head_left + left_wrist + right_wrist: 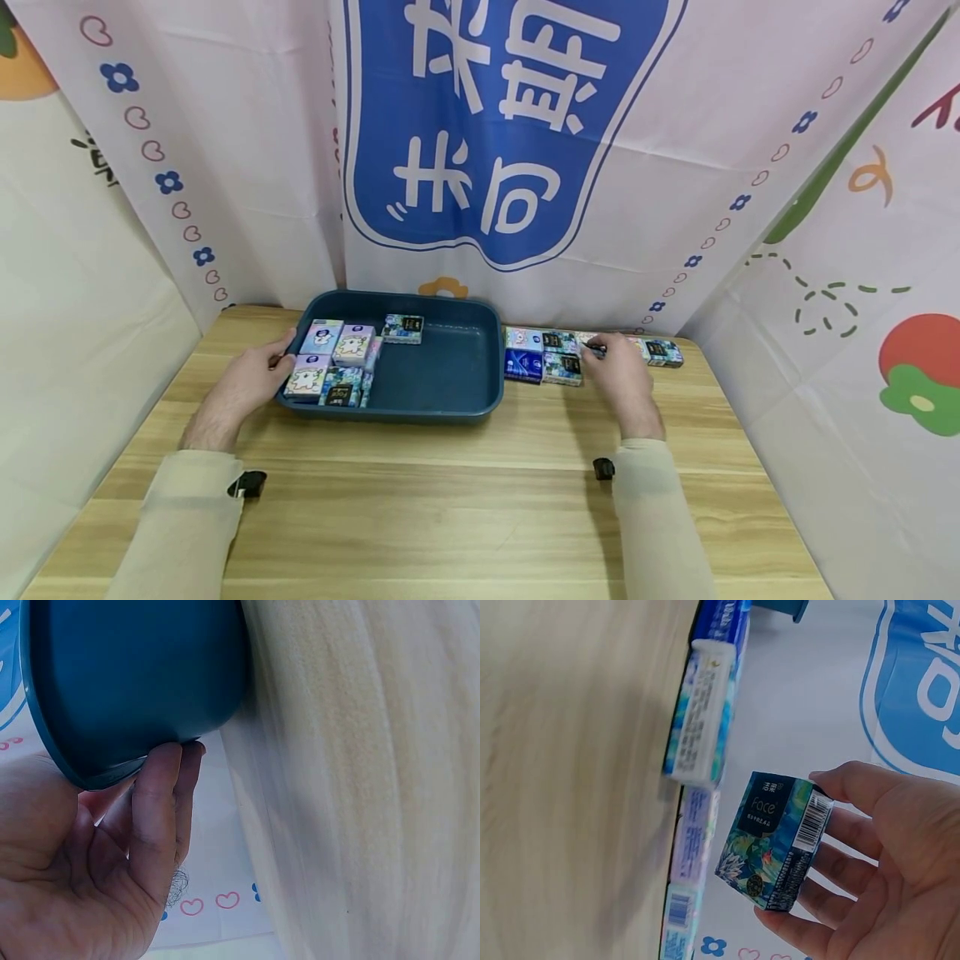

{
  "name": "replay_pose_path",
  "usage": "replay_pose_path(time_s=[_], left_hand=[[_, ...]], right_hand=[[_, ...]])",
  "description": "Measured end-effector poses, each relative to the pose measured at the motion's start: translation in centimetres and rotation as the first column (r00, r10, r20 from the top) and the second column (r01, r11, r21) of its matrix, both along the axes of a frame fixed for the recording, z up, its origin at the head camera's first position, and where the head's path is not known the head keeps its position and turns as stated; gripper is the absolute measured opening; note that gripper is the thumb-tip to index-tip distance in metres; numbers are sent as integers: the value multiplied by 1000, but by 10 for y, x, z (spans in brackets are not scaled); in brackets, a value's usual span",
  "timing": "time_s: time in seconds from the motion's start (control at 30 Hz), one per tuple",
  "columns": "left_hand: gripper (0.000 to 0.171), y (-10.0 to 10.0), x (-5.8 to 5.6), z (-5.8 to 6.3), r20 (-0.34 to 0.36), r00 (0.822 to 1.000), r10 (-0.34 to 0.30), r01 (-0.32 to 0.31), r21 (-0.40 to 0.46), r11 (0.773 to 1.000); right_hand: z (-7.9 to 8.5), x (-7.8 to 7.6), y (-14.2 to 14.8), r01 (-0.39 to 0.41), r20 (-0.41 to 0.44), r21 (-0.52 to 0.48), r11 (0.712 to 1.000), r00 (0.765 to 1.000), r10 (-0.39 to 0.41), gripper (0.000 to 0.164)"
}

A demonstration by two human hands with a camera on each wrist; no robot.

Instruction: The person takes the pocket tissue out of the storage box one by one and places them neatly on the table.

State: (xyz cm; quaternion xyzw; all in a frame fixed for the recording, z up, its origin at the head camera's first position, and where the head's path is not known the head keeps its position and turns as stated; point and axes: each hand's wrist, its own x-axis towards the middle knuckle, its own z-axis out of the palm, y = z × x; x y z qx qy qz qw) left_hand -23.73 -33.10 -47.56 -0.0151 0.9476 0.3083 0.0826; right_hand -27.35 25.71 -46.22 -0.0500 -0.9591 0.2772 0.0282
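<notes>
Gripping the left end of a dark blue tray (442, 367) on a wooden table (420, 500) with the left hand (247, 379), curling fingers under the rim, likely to steady it. Pinching a floral "Face" packet (769, 836) by its sides in the half-closed right hand (626, 372), probably to leave the broad front uncovered. Holding it raised near the line of packets (562, 368) just right of the tray. Showing inside a cluster of packets (351, 348) at the left end, apparently to save room, plus one separate packet (403, 329) by the back wall.
</notes>
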Motion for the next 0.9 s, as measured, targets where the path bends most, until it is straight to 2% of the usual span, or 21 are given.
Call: replay_pose_path(time_s=[0.53,0.9], left_hand=[[65,1,0,1,1,1000,-5,5,4,1000],[65,0,0,0,3,1000,-2,2,8,1000]], right_hand=[[-25,-6,16,-10,28,76,997,1000,8,39],[-30,-8,13,-38,27,65,997,999,37,38]])
